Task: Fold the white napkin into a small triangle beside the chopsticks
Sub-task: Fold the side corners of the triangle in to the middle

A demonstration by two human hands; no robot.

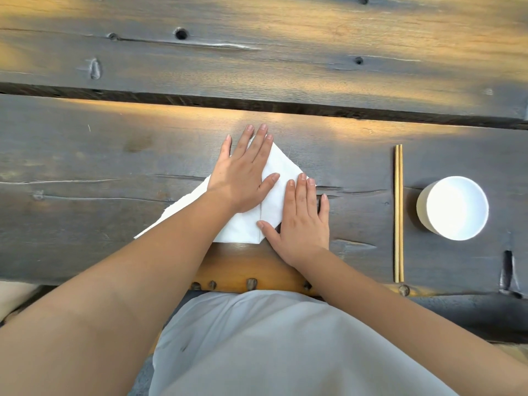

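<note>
Currently: napkin (278, 170) lay partly folded mid-table, well left of chopsticks (399, 212) | left hand (243, 172) and right hand (304, 221) flat, grip apart, pressing creases | small triangle judged unfinished

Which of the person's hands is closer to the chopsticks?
The right hand. It lies flat on the napkin's right edge, left of the chopsticks with bare table between; the left hand presses farther left.

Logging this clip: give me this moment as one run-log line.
left hand flat on napkin | right hand pressing its right edge | napkin partly folded | chopsticks untouched, apart to the right | cup beyond them
</note>
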